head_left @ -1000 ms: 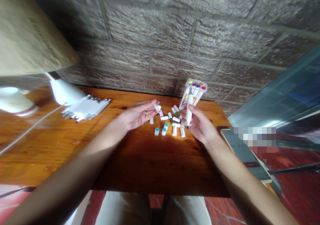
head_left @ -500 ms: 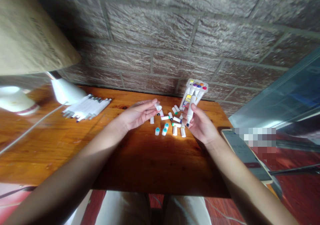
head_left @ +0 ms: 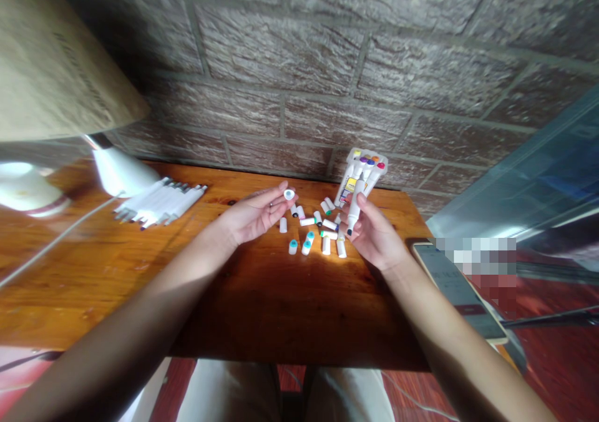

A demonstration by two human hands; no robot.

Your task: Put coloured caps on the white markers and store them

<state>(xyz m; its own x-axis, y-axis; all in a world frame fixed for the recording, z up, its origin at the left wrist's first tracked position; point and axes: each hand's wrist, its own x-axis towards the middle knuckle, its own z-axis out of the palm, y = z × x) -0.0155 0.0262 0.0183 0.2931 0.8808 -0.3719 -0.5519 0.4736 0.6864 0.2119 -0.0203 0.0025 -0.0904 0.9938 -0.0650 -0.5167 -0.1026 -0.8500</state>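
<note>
My left hand (head_left: 255, 213) is palm up and pinches a small white marker cap (head_left: 289, 194) at its fingertips. My right hand (head_left: 374, 235) grips a white marker (head_left: 354, 210) with its dark tip pointing down. Between the two hands, several loose white caps (head_left: 316, 231) with coloured ends lie scattered on the wooden table (head_left: 262, 297). Just behind the right hand stands a clear marker case (head_left: 362, 172) holding several markers with coloured tops.
A row of several white markers (head_left: 161, 203) lies at the table's back left, beside a white lamp (head_left: 116, 169) with a cord. A phone (head_left: 461, 291) lies at the table's right edge. A brick wall runs behind the table.
My left hand has lifted the cap slightly and turned its open end toward me. The marker in my right hand has tilted a little and stays close to the case.
</note>
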